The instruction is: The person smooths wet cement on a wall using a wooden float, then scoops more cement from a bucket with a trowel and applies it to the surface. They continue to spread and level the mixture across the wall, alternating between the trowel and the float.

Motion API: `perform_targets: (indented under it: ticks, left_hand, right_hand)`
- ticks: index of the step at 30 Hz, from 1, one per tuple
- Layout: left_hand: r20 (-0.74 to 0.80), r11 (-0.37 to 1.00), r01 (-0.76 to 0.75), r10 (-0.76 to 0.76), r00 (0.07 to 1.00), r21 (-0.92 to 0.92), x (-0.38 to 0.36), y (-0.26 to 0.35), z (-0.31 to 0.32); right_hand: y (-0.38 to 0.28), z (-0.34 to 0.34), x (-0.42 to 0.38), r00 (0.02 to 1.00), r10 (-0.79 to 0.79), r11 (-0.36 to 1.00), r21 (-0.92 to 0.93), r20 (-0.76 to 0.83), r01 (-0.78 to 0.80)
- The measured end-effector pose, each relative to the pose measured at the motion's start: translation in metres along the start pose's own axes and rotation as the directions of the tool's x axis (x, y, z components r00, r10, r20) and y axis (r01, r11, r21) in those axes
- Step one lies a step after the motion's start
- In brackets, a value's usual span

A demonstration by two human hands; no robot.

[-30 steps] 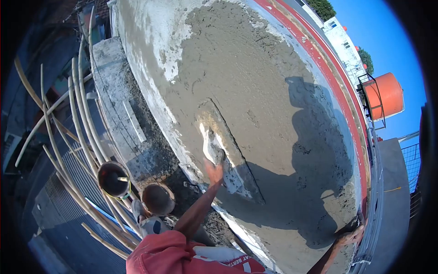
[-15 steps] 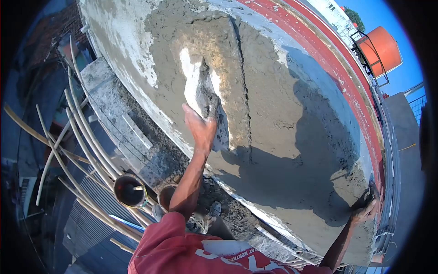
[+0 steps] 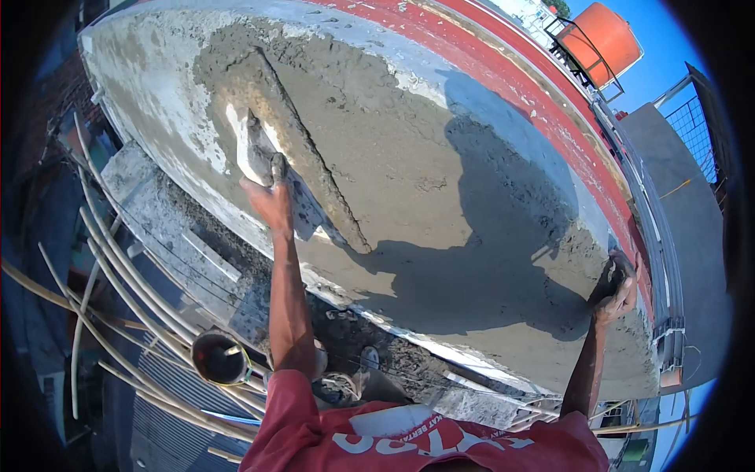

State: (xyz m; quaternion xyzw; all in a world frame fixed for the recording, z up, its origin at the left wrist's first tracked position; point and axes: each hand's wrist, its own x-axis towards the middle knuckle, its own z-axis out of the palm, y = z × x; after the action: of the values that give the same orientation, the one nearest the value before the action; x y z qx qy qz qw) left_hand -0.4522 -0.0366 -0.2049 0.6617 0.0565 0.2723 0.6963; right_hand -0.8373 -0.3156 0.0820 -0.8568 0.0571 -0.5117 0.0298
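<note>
My left hand (image 3: pixel 269 198) is closed around the handle of a long, mortar-smeared plastering float (image 3: pixel 303 153). The float lies slantwise over wet grey mortar on the curved wall (image 3: pixel 409 181), and its right edge shows as a thick ridge. Whether its whole face touches the mortar is hidden. At the far right, my right hand (image 3: pixel 617 287) is by the wall's upper edge, fingers curled. Something dark shows beside those fingers, but I cannot make out what it is.
A bucket (image 3: pixel 220 358) stands below left among bamboo poles (image 3: pixel 130 275). A mortar-littered concrete ledge (image 3: pixel 169 185) runs under the wall. Along its top is a red band (image 3: pixel 503 102), with an orange tank (image 3: pixel 599 46) beyond. My shadow falls across the mortar.
The view has shifted, so most things sit farther left. The float has turned to a steeper slant, and its right edge shows thicker. My right hand stays near the wall's edge.
</note>
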Motion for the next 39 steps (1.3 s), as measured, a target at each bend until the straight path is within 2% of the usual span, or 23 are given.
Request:
perform_targets:
  ticks: [1, 3, 4, 6, 8, 9, 14, 15, 17, 20, 21, 23, 24, 25, 27, 29, 30, 32, 34, 36, 37, 38, 39]
  left_hand:
    - [0.039, 0.983, 0.179, -0.177, 0.983, -0.049, 0.036, -0.012, -0.004]
    - [0.052, 0.992, 0.124, -0.124, 0.991, 0.008, 0.079, -0.082, -0.011]
    - [0.036, 0.995, 0.084, -0.086, 0.996, 0.052, 0.081, -0.099, -0.013]
    - [0.115, 0.998, 0.056, -0.057, 0.992, 0.010, 0.059, -0.113, -0.019]
    - [0.002, 0.999, -0.004, 0.004, 1.000, 0.035, -0.007, -0.083, -0.013]
    - [0.010, 0.993, 0.113, -0.113, 0.994, 0.024, -0.048, -0.063, -0.012]
    - [0.299, 0.881, 0.464, -0.468, 0.831, 0.089, -0.293, -0.002, -0.004]
    - [0.219, 0.885, 0.451, -0.420, 0.881, -0.114, -0.323, 0.028, 0.000]
    - [0.342, 0.786, 0.588, -0.509, 0.790, -0.189, -0.375, 0.048, 0.015]
    - [0.228, 0.811, 0.576, -0.543, 0.808, -0.108, -0.330, 0.049, 0.011]
    - [0.064, 0.881, 0.460, -0.456, 0.888, -0.110, -0.292, 0.037, 0.010]
    - [0.000, 0.823, 0.568, -0.568, 0.823, 0.000, -0.197, 0.002, 0.001]
    - [0.000, 0.895, 0.447, -0.447, 0.895, -0.006, -0.165, -0.033, -0.007]
    - [-0.023, 0.887, 0.461, -0.461, 0.887, 0.033, -0.127, -0.051, -0.013]
    - [-0.144, 0.962, 0.257, -0.243, 0.959, 0.092, -0.103, -0.164, -0.008]
    - [-0.095, 0.845, 0.529, -0.535, 0.839, -0.081, -0.075, -0.210, -0.026]
    - [-0.021, 0.769, 0.618, -0.629, 0.777, -0.165, -0.083, -0.268, -0.033]
    - [0.036, 0.684, 0.719, -0.721, 0.692, -0.124, -0.117, -0.320, -0.033]
    - [-0.032, 0.674, 0.724, -0.735, 0.678, -0.146, -0.178, -0.299, -0.036]
    - [-0.035, 0.572, 0.814, -0.820, 0.571, -0.102, -0.239, -0.245, -0.033]
    - [-0.037, 0.632, 0.737, -0.764, 0.644, -0.240, -0.270, -0.225, -0.022]
    - [0.051, 0.655, 0.731, -0.737, 0.674, -0.193, -0.298, -0.196, -0.016]
    - [-0.081, 0.765, 0.644, -0.642, 0.762, 0.004, -0.315, -0.138, -0.010]
  right_hand:
    - [0.003, -0.001, 0.002, 0.999, -0.036, 0.999, -0.035, 0.009, 0.037]
    - [0.011, 0.001, -0.004, 1.000, 0.016, 0.997, 0.071, 0.016, -0.017]
    - [0.018, -0.003, -0.005, 0.998, -0.033, 0.999, -0.002, 0.058, 0.034]
    - [0.024, -0.001, -0.010, 0.999, 0.046, 0.992, 0.116, -0.017, -0.044]
    - [0.030, -0.009, -0.008, 0.997, -0.052, 0.999, 0.018, 0.058, 0.051]
    - [0.029, -0.009, -0.006, 0.995, -0.081, 0.995, -0.057, 0.066, 0.085]
    - [0.025, -0.006, -0.003, 0.997, -0.079, 0.973, -0.220, 0.003, 0.077]
    - [0.022, -0.002, -0.003, 0.998, -0.056, 0.981, -0.187, -0.023, 0.051]
    - [0.014, 0.001, 0.000, 0.998, -0.068, 0.976, -0.208, -0.005, 0.065]
    - [0.027, -0.010, 0.001, 0.993, -0.097, 0.990, -0.101, 0.065, 0.103]
    - [0.031, -0.009, 0.000, 0.992, -0.107, 0.987, -0.113, 0.062, 0.113]
    - [0.026, -0.008, -0.001, 0.974, -0.196, 0.956, -0.201, 0.111, 0.215]
    - [0.034, -0.017, 0.001, 0.960, -0.217, 0.949, -0.194, 0.178, 0.250]
    - [0.045, -0.030, 0.005, 0.932, -0.269, 0.934, -0.173, 0.242, 0.314]
    - [0.063, -0.036, -0.005, 0.900, -0.310, 0.915, -0.161, 0.308, 0.370]
    - [0.066, -0.045, -0.021, 0.985, 0.163, 0.831, -0.546, 0.053, -0.108]
    - [0.064, -0.041, -0.020, 0.979, 0.204, 0.820, -0.546, -0.003, -0.172]
    - [0.056, -0.028, -0.012, 0.997, 0.021, 0.925, -0.379, 0.077, 0.010]
    - [0.053, -0.025, -0.006, 0.995, -0.029, 0.941, -0.333, 0.094, 0.059]
    - [0.054, -0.020, -0.004, 0.993, -0.059, 0.945, -0.316, 0.101, 0.088]
    - [0.054, -0.015, -0.004, 0.994, -0.062, 0.948, -0.306, 0.095, 0.088]
    - [0.055, -0.013, -0.004, 0.993, -0.066, 0.950, -0.300, 0.095, 0.092]
    - [0.055, -0.009, -0.001, 0.992, -0.070, 0.949, -0.299, 0.107, 0.099]
